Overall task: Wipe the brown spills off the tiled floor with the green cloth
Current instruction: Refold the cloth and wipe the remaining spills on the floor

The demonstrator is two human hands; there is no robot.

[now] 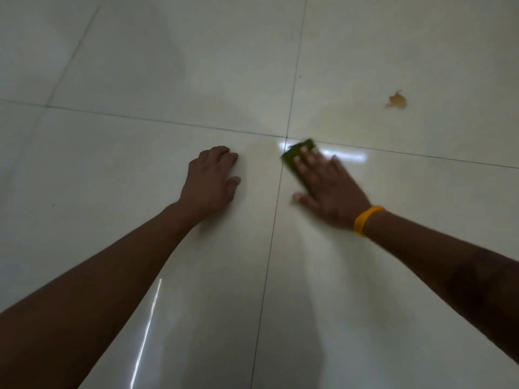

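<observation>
Two bare forearms reach forward and down from the bottom corners of the view, converging toward the middle. The left hand (210, 178) is planted palm-down, fingers bent at the knuckles with the tips tucked under at the front and the thumb pointing right (it holds nothing). The left arm runs straight from the lower left corner to that wrist. The right hand (325, 186) lies flat with fingers straight and spread, pointing up and to the left, thumb stretched out to the left; its outline is slightly blurred. A yellow wristband (365, 219) circles the right wrist, and the right forearm stretches in from the right edge.
</observation>
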